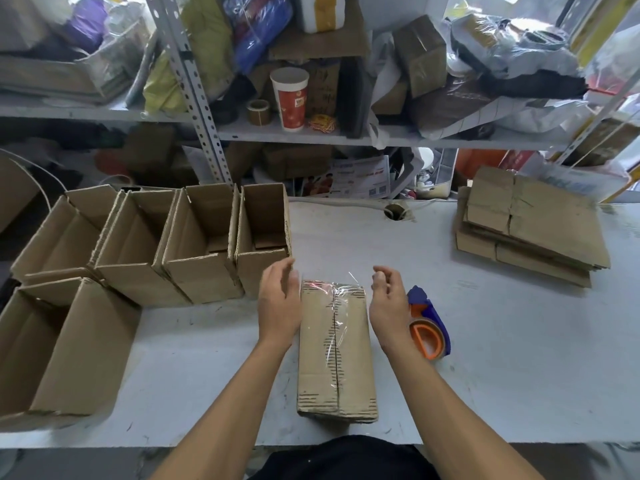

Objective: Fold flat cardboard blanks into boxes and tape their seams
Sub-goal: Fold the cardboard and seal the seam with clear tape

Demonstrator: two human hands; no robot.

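Note:
A folded cardboard box (pixel 337 348) stands on the white table in front of me, closed flaps up, with clear tape running along its centre seam and a loose tape end sticking up at the far edge. My left hand (pixel 278 299) hovers just left of the box's far end, fingers straight and relaxed, holding nothing. To the right of that end is my right hand (pixel 389 303), fingers loosely curled and empty. A blue and orange tape dispenser (pixel 429 329) lies on the table right behind my right wrist.
Several open finished boxes (pixel 204 244) stand in a row at the left, with another (pixel 59 348) nearer the front edge. A stack of flat cardboard blanks (pixel 530 226) lies at the back right. Cluttered metal shelves (pixel 311 133) rise behind the table.

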